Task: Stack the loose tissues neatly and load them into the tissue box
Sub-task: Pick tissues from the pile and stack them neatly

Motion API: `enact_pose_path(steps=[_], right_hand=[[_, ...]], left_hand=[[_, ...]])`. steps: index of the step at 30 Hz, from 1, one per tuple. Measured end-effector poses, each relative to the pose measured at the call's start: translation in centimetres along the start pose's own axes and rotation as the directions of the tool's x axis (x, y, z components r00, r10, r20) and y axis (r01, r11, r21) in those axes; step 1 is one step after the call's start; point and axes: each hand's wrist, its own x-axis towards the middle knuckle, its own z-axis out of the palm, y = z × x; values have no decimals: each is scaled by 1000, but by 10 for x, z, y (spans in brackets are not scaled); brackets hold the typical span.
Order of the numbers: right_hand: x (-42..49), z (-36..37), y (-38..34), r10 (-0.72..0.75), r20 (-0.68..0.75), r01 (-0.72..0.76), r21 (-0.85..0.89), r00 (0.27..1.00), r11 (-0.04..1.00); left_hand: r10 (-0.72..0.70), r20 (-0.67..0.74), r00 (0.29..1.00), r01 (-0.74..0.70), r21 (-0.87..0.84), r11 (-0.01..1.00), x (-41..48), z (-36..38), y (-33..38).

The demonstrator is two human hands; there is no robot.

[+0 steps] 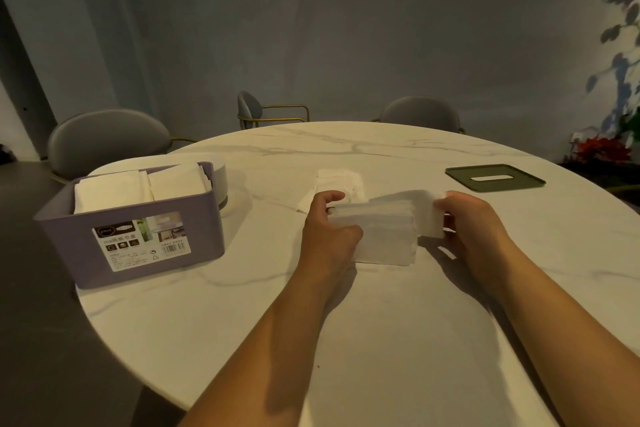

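A stack of white tissues [381, 232] is held between both hands just above the marble table [381, 322]. My left hand [327, 225] grips the stack's left end, thumb below and fingers curled over the top. My right hand [467, 218] pinches the right end, where a tissue folds down. More loose tissues [337, 180] lie on the table behind the stack. The purple tissue box [138, 239] stands open at the left, with white tissues [138, 187] inside it.
A dark green box lid [495, 177] with a slot lies at the right. A round white object [221, 180] stands behind the purple box. Grey chairs [107, 139] ring the far edge of the table.
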Motion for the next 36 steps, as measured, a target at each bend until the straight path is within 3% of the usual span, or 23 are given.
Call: enact_pose_path(steps=[3,6,8,10,13,16,18,20,22,26,31,36], right_hand=[[-1,-1,-3,-5,-42,5,11,999,1000],[-7,2,-4,-50,30,55,-211,998,976],[-8,3,-3,-51,43,59,-204,998,977],[-4,3,-5,-55,-41,49,-128,998,991],[5,-7,-8,-86,-280,39,-166,956,985],[9,-11,-8,-156,-310,134,-92,938,987],[6,-7,-10,-79,-327,47,-105,942,993],[2,-2,-10,6,-237,-27,-86,972,996],[-7,2,-6,36,-4,-36,-38,999,999],[-19,6,-1,8,289,22,-99,957,995],[-23,8,-3,53,411,-6,-115,910,993],[-26,9,-3,55,421,-8,-113,905,994]], left_hand=[[-3,8,1000,3,4,1000,3,-1,-4],[27,-2,1000,-26,104,994,12,-5,-12],[41,-10,999,-39,172,984,16,-7,-17],[48,-16,999,-44,182,982,19,-9,-19],[57,-5,998,-55,166,985,19,-9,-18],[47,56,997,-55,160,986,18,-9,-17],[30,136,990,-52,157,986,16,-9,-17],[21,196,980,-56,177,983,16,-8,-17],[26,212,977,-66,183,981,17,-8,-19],[46,216,975,-85,174,981,18,-8,-22],[42,235,971,-84,172,982,18,-7,-23],[58,228,972,-95,155,983,16,-7,-21]])
